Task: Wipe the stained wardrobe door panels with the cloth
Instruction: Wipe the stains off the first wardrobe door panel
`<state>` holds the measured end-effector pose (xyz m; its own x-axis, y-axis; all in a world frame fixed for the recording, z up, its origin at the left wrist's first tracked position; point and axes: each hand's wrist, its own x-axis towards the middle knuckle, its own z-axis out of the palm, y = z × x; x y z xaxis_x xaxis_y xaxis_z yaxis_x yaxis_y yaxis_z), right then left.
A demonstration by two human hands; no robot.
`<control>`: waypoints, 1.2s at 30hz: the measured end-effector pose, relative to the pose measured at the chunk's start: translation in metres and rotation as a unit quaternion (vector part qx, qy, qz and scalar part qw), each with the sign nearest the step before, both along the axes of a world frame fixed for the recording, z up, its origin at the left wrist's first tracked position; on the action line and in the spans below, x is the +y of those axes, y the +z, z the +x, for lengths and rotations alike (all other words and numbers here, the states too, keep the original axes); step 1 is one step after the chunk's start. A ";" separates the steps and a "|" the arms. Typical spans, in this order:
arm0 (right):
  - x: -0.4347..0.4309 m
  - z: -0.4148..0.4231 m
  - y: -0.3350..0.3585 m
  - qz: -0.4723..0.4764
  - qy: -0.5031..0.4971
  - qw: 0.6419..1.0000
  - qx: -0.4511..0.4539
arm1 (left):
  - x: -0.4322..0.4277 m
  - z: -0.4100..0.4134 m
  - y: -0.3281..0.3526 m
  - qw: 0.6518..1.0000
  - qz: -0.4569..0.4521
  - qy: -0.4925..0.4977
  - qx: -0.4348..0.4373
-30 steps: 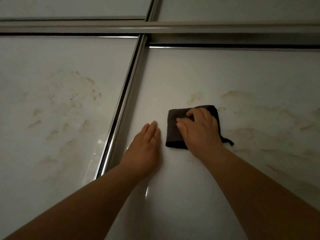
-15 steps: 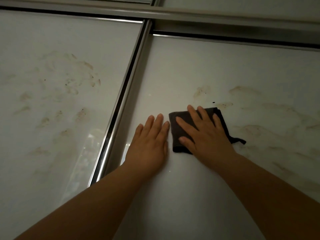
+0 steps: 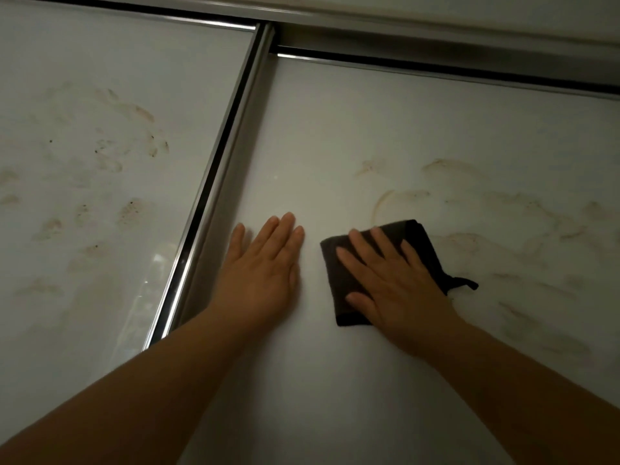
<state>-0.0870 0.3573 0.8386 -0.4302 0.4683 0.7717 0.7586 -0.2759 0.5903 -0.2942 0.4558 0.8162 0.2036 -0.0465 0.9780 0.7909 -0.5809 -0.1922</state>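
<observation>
Two bare forearms are seen reaching up from the bottom of the frame onto a white wardrobe door. The left hand [image 3: 265, 263] is laid flat on the right panel [image 3: 335, 129], fingers together and nothing held, just beside the metal frame strip [image 3: 214, 182]. The right hand [image 3: 392, 280] is spread open and pressed flat on the dark folded cloth [image 3: 339, 290], which is pinned against the same panel at the edge of the brown stains [image 3: 486, 236]; a small loop [image 3: 464, 282] is left trailing at the cloth's right side.

Smearing is judged the main risk: a curved streak [image 3: 380, 203] just above the cloth suggests dirt may be dragged onto clean surface if the same face is kept in use. Fresh marks may also be left by the bare left palm, and the door may be pushed along its track by hard pressure.

Farther off, the left panel [image 3: 50, 263] is marked with untouched smudges [image 3: 131, 142], and the raised strip lies between it and the cloth. The top rail [image 3: 436, 67] closes the view.
</observation>
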 end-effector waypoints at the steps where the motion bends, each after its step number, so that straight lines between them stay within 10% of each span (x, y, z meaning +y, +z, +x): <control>1: -0.005 0.009 0.004 -0.002 -0.005 1.000 0.001 | -0.001 -0.001 0.000 1.000 0.001 0.000 0.001; 9: -0.009 0.004 0.066 0.081 -0.030 0.981 0.176 | -0.008 0.001 0.008 0.999 0.036 0.005 0.006; 18: -0.010 0.017 0.004 0.004 -0.010 1.000 0.016 | -0.028 0.036 -0.003 0.998 0.012 -0.055 0.023; 28: -0.003 0.006 0.078 0.103 -0.007 0.978 0.179 | -0.026 0.039 0.004 0.999 0.024 -0.030 0.028; 36: -0.005 0.008 0.035 0.061 0.006 0.994 0.090 | -0.030 0.055 0.009 0.999 0.033 -0.033 0.006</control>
<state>-0.0788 0.3521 0.8740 -0.2855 0.3615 0.8876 0.8524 -0.3275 0.4075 -0.2391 0.4258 0.8250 0.2099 -0.1238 0.9699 0.7481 -0.6183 -0.2408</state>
